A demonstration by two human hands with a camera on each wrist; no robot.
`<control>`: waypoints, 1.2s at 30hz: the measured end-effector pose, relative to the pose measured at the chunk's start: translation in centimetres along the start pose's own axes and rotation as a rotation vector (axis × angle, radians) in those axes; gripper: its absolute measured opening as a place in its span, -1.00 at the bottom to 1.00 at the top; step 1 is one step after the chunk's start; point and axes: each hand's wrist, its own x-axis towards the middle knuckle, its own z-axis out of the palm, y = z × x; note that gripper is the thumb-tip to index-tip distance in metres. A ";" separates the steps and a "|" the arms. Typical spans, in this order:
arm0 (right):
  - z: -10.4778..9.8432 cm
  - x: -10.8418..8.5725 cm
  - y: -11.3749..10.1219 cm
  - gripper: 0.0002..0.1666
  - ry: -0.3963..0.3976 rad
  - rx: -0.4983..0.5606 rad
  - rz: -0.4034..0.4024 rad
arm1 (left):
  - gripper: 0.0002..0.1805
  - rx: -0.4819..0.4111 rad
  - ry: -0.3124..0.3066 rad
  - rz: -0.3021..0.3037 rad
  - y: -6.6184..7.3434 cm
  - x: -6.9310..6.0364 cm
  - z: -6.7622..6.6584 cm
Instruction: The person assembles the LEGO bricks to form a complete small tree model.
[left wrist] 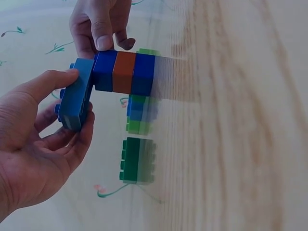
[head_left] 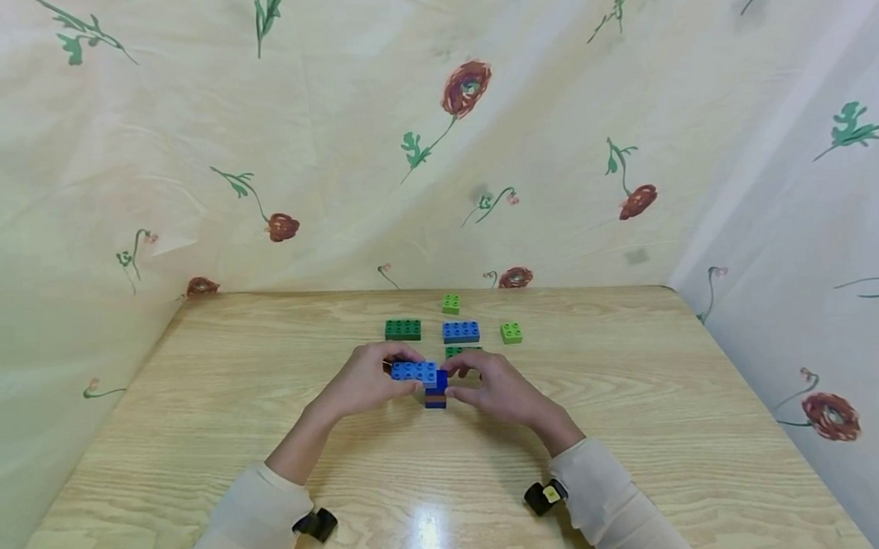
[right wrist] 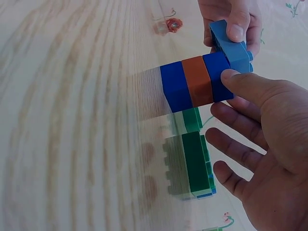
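Observation:
My left hand (head_left: 359,382) pinches a long light blue toy brick (head_left: 413,372) between thumb and fingers, its studs facing up. The right end of that brick lies at the top of a small upright stack (head_left: 435,401): dark blue at the bottom, orange in the middle, dark blue on top. In the left wrist view the light blue brick (left wrist: 77,94) tilts slightly against the stack; whether it is pressed on, I cannot tell. My right hand (head_left: 501,387) steadies the stack, its thumb on the top dark blue brick (right wrist: 216,72) and the index finger partly hidden behind.
Behind the hands lie a dark green brick (head_left: 403,329), a blue brick (head_left: 461,332) and two small lime green bricks, one at the back (head_left: 451,304) and one to the right (head_left: 511,333). Another green brick (head_left: 454,352) is partly covered by my right hand. Flowered cloth (head_left: 375,187) hangs behind the wooden table (head_left: 391,493).

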 end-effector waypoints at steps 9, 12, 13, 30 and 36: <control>0.0 0.1 0.1 -0.63 -0.003 -0.008 -0.012 | -0.70 0.004 -0.006 -0.002 -0.1 0.2 0.0; 0.1 0.1 0.1 -0.63 -0.004 -0.014 -0.014 | -0.70 0.005 -0.006 -0.006 -0.3 0.3 0.0; 0.1 0.1 0.1 -0.63 -0.003 -0.015 -0.014 | -0.70 0.005 -0.007 -0.006 -0.3 0.3 0.1; 0.1 -0.1 0.0 -0.64 -0.002 0.006 -0.042 | -0.72 -0.021 -0.036 -0.003 -0.7 0.6 -0.2; 0.1 0.0 0.0 -0.63 0.005 0.000 -0.040 | -0.72 -0.031 -0.038 -0.022 -0.6 0.8 -0.2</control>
